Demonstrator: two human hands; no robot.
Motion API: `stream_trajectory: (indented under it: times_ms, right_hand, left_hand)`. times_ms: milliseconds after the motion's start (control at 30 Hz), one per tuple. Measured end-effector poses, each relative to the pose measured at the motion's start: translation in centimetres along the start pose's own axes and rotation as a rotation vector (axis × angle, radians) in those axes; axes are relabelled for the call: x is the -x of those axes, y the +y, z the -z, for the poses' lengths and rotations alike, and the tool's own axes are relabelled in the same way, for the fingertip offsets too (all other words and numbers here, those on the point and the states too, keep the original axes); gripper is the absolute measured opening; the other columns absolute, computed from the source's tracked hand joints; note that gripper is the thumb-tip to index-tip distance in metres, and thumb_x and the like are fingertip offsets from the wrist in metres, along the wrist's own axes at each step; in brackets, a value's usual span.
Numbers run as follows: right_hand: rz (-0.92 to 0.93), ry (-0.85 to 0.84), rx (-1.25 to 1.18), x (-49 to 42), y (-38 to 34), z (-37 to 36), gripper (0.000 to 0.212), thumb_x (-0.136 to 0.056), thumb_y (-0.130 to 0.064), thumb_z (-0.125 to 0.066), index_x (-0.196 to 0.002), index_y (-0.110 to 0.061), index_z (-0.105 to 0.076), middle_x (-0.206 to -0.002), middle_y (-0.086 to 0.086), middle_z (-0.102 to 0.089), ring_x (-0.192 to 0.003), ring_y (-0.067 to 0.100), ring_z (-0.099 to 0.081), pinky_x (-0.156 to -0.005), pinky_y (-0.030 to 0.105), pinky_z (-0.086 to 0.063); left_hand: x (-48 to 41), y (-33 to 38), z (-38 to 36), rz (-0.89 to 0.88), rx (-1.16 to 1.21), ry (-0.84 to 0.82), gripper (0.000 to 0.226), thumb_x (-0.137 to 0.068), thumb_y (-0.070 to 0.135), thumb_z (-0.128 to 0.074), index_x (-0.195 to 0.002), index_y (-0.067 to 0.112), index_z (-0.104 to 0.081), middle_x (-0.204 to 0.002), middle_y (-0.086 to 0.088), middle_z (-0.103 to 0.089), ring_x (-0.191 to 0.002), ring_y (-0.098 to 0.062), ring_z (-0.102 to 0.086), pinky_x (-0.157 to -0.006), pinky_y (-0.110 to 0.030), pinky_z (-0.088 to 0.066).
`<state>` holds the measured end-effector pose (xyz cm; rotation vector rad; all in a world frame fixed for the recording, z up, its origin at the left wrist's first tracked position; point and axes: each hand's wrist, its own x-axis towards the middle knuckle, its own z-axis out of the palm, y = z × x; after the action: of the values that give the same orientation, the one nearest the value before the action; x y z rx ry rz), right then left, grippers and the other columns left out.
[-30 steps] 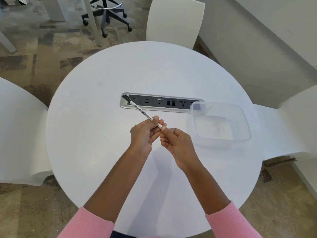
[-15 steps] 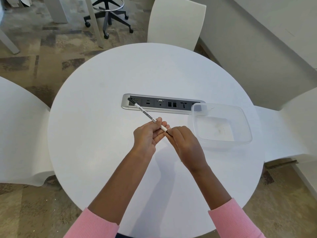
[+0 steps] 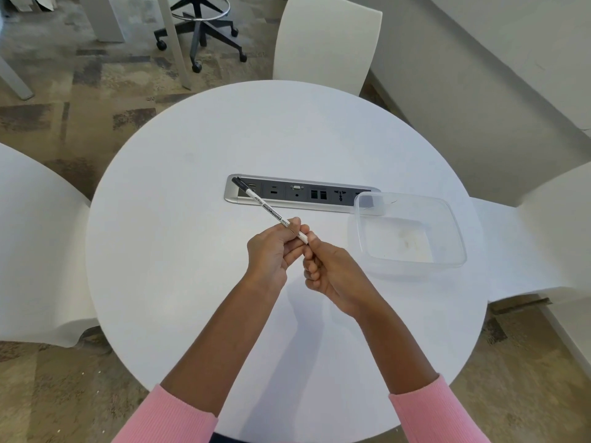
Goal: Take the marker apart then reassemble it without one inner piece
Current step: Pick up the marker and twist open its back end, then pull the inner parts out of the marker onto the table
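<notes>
A slim white marker [image 3: 268, 210] with a black cap points up and to the left, its capped tip over the left end of the socket panel. My left hand [image 3: 271, 254] grips its lower part, fingers and thumb curled round the barrel. My right hand [image 3: 331, 271] sits just right of it with curled fingers. Its thumb and forefinger pinch the marker's bare white rear end. Whether a small piece lies inside the right hand is hidden. Both hands hover above the middle of the round white table [image 3: 179, 251].
A grey socket panel [image 3: 299, 196] is set into the table's middle. A clear plastic container [image 3: 455, 239] stands to the right of my hands, overlapping the panel's right end. White chairs [image 3: 326, 36] ring the table, and an office chair base [image 3: 198, 30] stands beyond.
The right hand has curled more tightly and dropped slightly below the marker's rear end. The left hand keeps its grip, and the marker has hardly shifted.
</notes>
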<state>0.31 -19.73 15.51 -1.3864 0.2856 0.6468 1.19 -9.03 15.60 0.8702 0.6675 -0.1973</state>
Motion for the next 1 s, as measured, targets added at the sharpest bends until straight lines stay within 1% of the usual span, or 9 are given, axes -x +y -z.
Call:
stream_trajectory:
  times_ms: [100, 200, 267, 367, 500, 633, 700, 833, 1000]
  right_hand:
    - [0.182, 0.085, 0.144, -0.1, 0.8, -0.6, 0.037, -0.096, -0.03, -0.039, -0.062, -0.017, -0.044, -0.047, -0.007, -0.039, -0.043, 0.006, -0.032, -0.046, 0.015, -0.032]
    - [0.437, 0.187, 0.583, -0.1, 1.4, -0.5, 0.031, -0.097, -0.026, -0.036, -0.067, -0.019, -0.042, -0.054, -0.009, -0.039, -0.046, 0.006, -0.037, -0.049, 0.016, -0.029]
    - [0.582, 0.218, 0.877, -0.2, 1.6, 0.0, 0.025, -0.097, -0.027, -0.035, -0.079, -0.016, -0.049, -0.059, -0.013, -0.042, -0.053, 0.007, -0.04, -0.052, 0.022, -0.028]
    - [0.863, 0.332, 1.19, -0.2, 2.7, 2.1, 0.031, -0.096, -0.035, -0.029, -0.078, -0.012, -0.041, -0.059, 0.001, -0.043, -0.058, 0.015, -0.031, -0.056, 0.027, -0.023]
    - [0.741, 0.381, 1.116, 0.5, 4.3, 4.0, 0.031, -0.093, -0.04, -0.029, -0.076, -0.016, -0.039, -0.061, -0.005, -0.035, -0.062, 0.016, -0.029, -0.058, 0.03, -0.028]
    - [0.67, 0.365, 1.056, 0.1, 4.4, 2.8, 0.026, -0.095, -0.028, -0.039, -0.073, -0.017, -0.033, -0.056, -0.013, -0.027, -0.053, 0.012, -0.031, -0.055, 0.02, -0.031]
    - [0.627, 0.361, 1.05, -0.2, 4.3, 2.6, 0.025, -0.095, -0.023, -0.04, -0.072, -0.015, -0.035, -0.056, -0.011, -0.031, -0.053, 0.009, -0.033, -0.055, 0.016, -0.033]
    - [0.516, 0.366, 0.991, -0.9, 4.7, 3.0, 0.024, -0.096, -0.02, -0.039, -0.081, -0.005, -0.051, -0.07, 0.007, -0.051, -0.065, 0.022, -0.044, -0.055, 0.026, -0.026]
    - [0.455, 0.433, 1.023, -2.4, 6.7, 3.6, 0.024, -0.095, -0.016, -0.039, -0.093, -0.002, -0.058, -0.078, 0.012, -0.054, -0.072, 0.022, -0.047, -0.06, 0.026, -0.029]
  left_hand:
    - [-0.2, 0.3, 0.1, -0.016, 0.025, 0.004, 0.011, -0.084, -0.001, -0.061, -0.074, 0.002, -0.063, -0.055, -0.003, -0.068, -0.053, -0.014, -0.068, -0.057, -0.021, -0.058]
    - [0.0, 0.3, 0.0, 0.002, 0.035, 0.0, 0.01, -0.084, 0.0, -0.061, -0.074, 0.002, -0.063, -0.054, -0.004, -0.068, -0.052, -0.014, -0.068, -0.055, -0.021, -0.058]
    - [0.1, 0.4, 0.0, 0.032, 0.039, 0.013, 0.012, -0.085, -0.001, -0.06, -0.074, 0.002, -0.062, -0.051, -0.003, -0.068, -0.048, -0.012, -0.067, -0.051, -0.02, -0.057]
    - [-1.1, 2.4, 1.3, -0.017, 0.164, 0.091, 0.016, -0.088, -0.001, -0.054, -0.073, 0.003, -0.057, -0.043, 0.0, -0.064, -0.041, -0.008, -0.063, -0.047, -0.019, -0.055]
    - [-2.2, 5.7, 2.9, -0.135, 0.147, 0.095, 0.015, -0.088, 0.007, -0.059, -0.074, 0.002, -0.057, -0.047, 0.0, -0.067, -0.048, -0.01, -0.067, -0.053, -0.021, -0.058]
    - [-1.9, 3.7, 1.7, -0.071, 0.111, 0.044, 0.015, -0.088, 0.007, -0.058, -0.074, 0.002, -0.058, -0.048, 0.0, -0.067, -0.047, -0.01, -0.067, -0.054, -0.021, -0.058]
    - [-2.0, 2.8, 1.7, -0.035, 0.133, 0.046, 0.014, -0.088, 0.006, -0.059, -0.075, 0.002, -0.058, -0.049, -0.001, -0.067, -0.048, -0.011, -0.068, -0.055, -0.022, -0.058]
    - [-2.0, 2.0, 2.0, 0.01, 0.121, 0.048, 0.012, -0.087, 0.005, -0.06, -0.075, 0.001, -0.059, -0.051, -0.002, -0.068, -0.049, -0.012, -0.068, -0.056, -0.024, -0.058]
    - [-2.1, 1.5, 2.4, 0.062, 0.116, 0.052, 0.012, -0.087, 0.005, -0.06, -0.075, 0.002, -0.061, -0.052, -0.002, -0.069, -0.05, -0.013, -0.069, -0.056, -0.024, -0.058]
